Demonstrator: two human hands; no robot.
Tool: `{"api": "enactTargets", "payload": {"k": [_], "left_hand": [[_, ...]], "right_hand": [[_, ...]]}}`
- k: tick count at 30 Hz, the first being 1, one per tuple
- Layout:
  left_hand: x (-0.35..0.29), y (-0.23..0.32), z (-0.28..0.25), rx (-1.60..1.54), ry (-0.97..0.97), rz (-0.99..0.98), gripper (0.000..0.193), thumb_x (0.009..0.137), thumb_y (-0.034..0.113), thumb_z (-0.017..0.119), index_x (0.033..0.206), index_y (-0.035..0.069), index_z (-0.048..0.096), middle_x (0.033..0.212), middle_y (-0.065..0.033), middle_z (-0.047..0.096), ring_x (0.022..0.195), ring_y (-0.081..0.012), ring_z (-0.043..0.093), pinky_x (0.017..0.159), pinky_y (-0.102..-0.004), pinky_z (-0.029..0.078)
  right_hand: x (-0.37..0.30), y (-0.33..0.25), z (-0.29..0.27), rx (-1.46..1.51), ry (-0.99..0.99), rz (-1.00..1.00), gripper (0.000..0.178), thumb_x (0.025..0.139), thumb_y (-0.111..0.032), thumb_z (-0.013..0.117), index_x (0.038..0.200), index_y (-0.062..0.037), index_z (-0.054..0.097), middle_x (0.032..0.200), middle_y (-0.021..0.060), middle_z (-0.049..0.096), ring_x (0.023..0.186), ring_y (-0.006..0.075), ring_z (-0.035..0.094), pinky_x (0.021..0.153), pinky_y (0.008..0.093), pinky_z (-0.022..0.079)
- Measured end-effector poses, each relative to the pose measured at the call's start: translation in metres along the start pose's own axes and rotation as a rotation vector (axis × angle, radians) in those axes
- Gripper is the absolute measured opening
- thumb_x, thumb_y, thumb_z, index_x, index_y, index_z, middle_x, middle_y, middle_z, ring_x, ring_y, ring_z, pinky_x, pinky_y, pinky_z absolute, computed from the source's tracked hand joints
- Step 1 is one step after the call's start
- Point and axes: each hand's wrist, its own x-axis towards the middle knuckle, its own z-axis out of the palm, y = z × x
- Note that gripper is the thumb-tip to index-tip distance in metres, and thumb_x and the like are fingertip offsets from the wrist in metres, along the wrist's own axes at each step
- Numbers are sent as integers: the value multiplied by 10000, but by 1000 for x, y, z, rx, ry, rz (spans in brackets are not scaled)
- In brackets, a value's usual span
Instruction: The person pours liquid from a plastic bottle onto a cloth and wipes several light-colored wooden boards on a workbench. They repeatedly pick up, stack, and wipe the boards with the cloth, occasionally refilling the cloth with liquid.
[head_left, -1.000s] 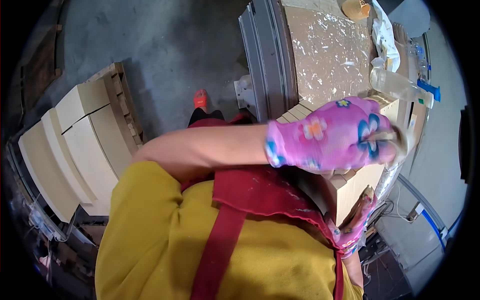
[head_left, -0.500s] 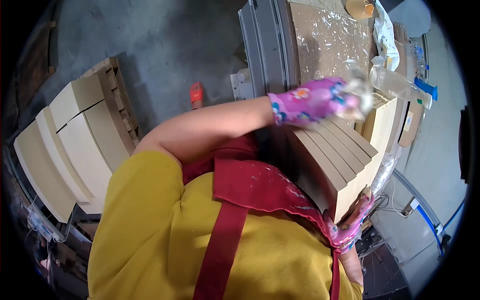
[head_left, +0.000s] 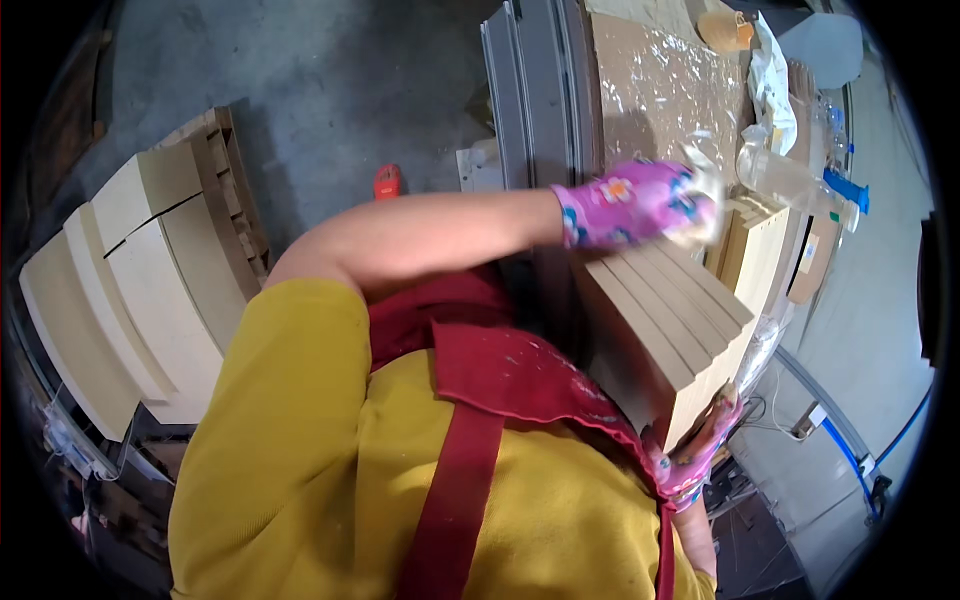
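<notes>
A stack of pale brown boards (head_left: 672, 312), with stepped grooved edges, lies at the right in front of my body. My left hand (head_left: 640, 203), in a pink-purple flowered glove, reaches across to the stack's far end. Its fingers are closed around a whitish, cloth-like piece (head_left: 708, 190), which motion blurs. At the near end, my right hand (head_left: 692, 462) in a matching glove grips the boards' corner, thumb on one side and fingers on the other.
Beyond the stack is a paint-spattered brown board (head_left: 668, 85), with grey panels (head_left: 535, 95) to its left. A clear plastic bottle (head_left: 785, 168) and a white bag (head_left: 770, 85) lie at the far right. Large pale panels (head_left: 160, 285) rest on a pallet (head_left: 232, 175) at left.
My left hand has shifted slightly left and lower over the far end of the boards, with the whitish piece. My right hand keeps its grip on the near corner. The view has shifted slightly.
</notes>
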Motion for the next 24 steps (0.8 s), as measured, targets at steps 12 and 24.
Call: {"api": "enactTargets", "payload": {"k": [12,24], "left_hand": [[2,6,16,-396,139,314,305,937,307,533,896,9,579,815,-164,607,746,-340,606,703,-407,486],[-24,-12,-57,-336,465,-64,221,945,298,522,916,91,592,728,-17,592,648,-134,586,494,-312,455]], "right_hand": [[-32,54,3,50,-34,38,1054,731,-507,696,1507,-108,104,1478,262,190,1366,447,212,1104,541,198],[16,17,-6,80,-16,25,972,701,-444,709,1495,-235,190,1413,255,205,1316,434,270,1065,557,255]]}}
